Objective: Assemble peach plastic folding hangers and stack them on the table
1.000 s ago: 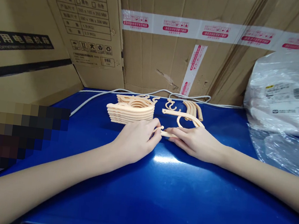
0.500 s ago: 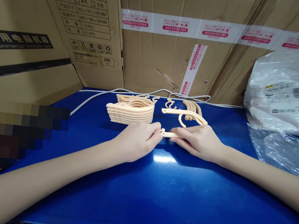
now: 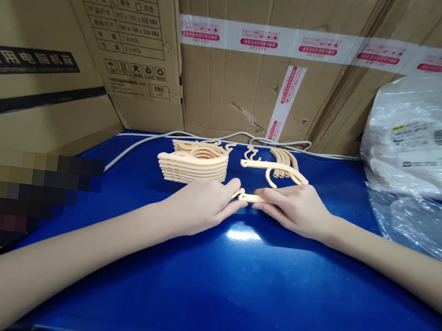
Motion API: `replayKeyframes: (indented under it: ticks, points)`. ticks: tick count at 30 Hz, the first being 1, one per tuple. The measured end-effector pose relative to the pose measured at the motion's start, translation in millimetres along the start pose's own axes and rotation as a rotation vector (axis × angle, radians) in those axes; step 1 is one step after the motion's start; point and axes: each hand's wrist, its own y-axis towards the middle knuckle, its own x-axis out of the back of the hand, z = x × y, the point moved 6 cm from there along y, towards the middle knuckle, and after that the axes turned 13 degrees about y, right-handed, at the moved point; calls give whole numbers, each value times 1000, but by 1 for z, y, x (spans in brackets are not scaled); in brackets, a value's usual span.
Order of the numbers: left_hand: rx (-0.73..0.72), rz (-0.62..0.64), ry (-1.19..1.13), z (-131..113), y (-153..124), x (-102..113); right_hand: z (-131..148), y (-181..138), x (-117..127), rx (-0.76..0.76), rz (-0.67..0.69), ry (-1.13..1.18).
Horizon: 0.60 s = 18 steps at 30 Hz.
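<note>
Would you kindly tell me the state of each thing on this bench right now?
left hand: pinching one end of the hanger part
right hand: gripping its other end
hanger stack: neatly piled, untouched
loose hanger arms: lying unjoined behind the hands
plastic bag: crumpled, at the right
cardboard box: taped shut

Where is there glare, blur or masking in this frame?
Head view: white glare on the glossy blue tabletop below the left hand and right hand, which pinch a peach plastic hanger piece; a pixelated block masks the left edge; corners look soft and bent.
</note>
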Motion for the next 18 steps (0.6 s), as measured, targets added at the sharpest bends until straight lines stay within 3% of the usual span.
replayKeyframes:
  ticks: [6, 14, 18]
  points:
    - [40, 19, 60, 2, 0, 0, -2, -1, 0, -14, -12, 26]
    - [7, 19, -184, 0, -2, -2, 3, -1, 2, 31, -40, -32]
    - [-6, 21, -178, -2, -1, -2, 4, -1, 3, 34, -52, -40]
